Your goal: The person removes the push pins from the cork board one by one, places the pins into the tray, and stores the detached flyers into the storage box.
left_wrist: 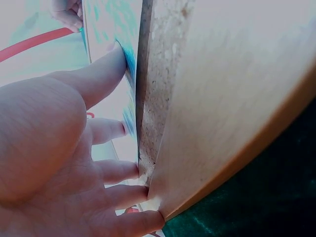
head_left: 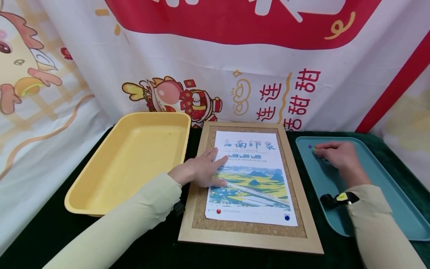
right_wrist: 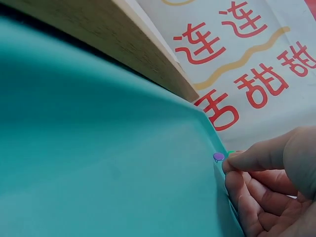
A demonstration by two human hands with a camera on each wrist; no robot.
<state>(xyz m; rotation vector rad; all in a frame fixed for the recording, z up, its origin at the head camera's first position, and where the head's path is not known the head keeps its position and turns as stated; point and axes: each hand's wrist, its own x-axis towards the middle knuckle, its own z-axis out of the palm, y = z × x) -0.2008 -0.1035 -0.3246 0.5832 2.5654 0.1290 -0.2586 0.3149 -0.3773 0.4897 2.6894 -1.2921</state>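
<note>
A printed landscape sheet (head_left: pixel 250 149) lies on the wood-framed cork board (head_left: pixel 252 239). A red thumbtack (head_left: pixel 218 211) and a blue thumbtack (head_left: pixel 287 218) sit at its two near corners. My left hand (head_left: pixel 205 170) rests with spread fingers across the sheet's left edge and the frame. Over the far left corner of the blue-green tray (head_left: pixel 379 194), my right hand (head_left: pixel 339 157) pinches a green thumbtack (right_wrist: pixel 230 153) between thumb and fingertips; most of it is hidden. A purple thumbtack (right_wrist: pixel 218 156) lies in the tray just beside those fingertips.
To the left of the board stands a yellow tray (head_left: pixel 134 160). Dark green cloth (head_left: pixel 147 246) covers the table. Behind everything hangs a white printed backdrop (head_left: pixel 201 56) with red lettering and cartoon figures.
</note>
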